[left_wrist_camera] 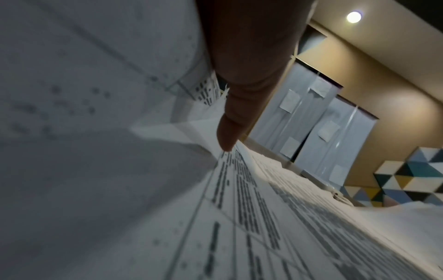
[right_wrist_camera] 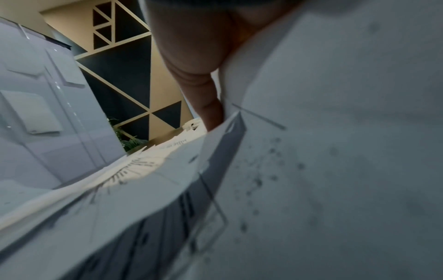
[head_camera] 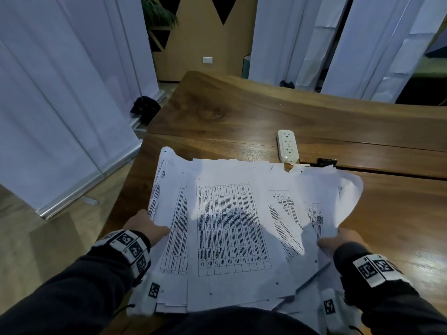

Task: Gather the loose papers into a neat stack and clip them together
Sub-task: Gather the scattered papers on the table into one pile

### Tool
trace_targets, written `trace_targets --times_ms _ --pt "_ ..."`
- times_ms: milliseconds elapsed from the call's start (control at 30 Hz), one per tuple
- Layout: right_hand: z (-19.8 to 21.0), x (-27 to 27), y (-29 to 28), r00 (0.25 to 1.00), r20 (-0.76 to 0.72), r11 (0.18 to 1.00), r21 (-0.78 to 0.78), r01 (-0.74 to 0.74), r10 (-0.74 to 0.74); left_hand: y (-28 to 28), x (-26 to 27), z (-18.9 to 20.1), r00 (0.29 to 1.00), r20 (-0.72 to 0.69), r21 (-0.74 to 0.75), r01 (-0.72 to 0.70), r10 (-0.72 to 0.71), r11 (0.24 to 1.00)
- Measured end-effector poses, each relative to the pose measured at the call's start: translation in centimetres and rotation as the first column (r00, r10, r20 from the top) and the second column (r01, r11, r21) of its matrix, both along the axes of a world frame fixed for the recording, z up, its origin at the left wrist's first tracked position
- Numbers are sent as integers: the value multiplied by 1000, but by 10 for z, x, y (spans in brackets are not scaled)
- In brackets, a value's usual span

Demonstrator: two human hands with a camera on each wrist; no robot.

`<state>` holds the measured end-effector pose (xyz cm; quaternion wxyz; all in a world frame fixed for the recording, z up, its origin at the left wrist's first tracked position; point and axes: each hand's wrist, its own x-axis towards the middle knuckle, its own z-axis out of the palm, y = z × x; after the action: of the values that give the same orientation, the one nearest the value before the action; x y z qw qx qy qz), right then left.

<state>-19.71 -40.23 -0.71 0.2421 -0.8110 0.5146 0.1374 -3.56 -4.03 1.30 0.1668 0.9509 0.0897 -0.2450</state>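
Note:
A fanned, uneven pile of white printed papers [head_camera: 232, 226] with tables of text is held over the near part of the wooden table [head_camera: 242, 112]. My left hand [head_camera: 145, 228] grips the pile's left edge, its thumb [left_wrist_camera: 230, 130] lying on top of the sheets [left_wrist_camera: 251, 217]. My right hand [head_camera: 338, 238] grips the right edge, thumb [right_wrist_camera: 208, 111] pressed onto the papers [right_wrist_camera: 335, 151], where the outer sheets curl upward. The fingers of both hands are hidden under the paper. No clip is in view.
A white power strip [head_camera: 287, 145] lies on the table just beyond the papers, with a black bracket [head_camera: 326, 162] beside it. White roll-up banners [head_camera: 60, 105] stand left and behind. Wooden floor lies to the left of the table.

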Motion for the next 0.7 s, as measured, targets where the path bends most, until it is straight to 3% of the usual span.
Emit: trace_targets --times_ms 367,600,700 --pt "13 1 14 995 89 990 134 41 -53 -22 -7 -6 996 -91 -72 -13 6 997" --pt "5 3 5 959 173 958 222 182 -223 -19 2 -3 989 -147 -291 -48 5 956" --pt "1 4 3 942 181 935 269 229 -283 -21 6 -5 973 -227 -501 -154 43 852"
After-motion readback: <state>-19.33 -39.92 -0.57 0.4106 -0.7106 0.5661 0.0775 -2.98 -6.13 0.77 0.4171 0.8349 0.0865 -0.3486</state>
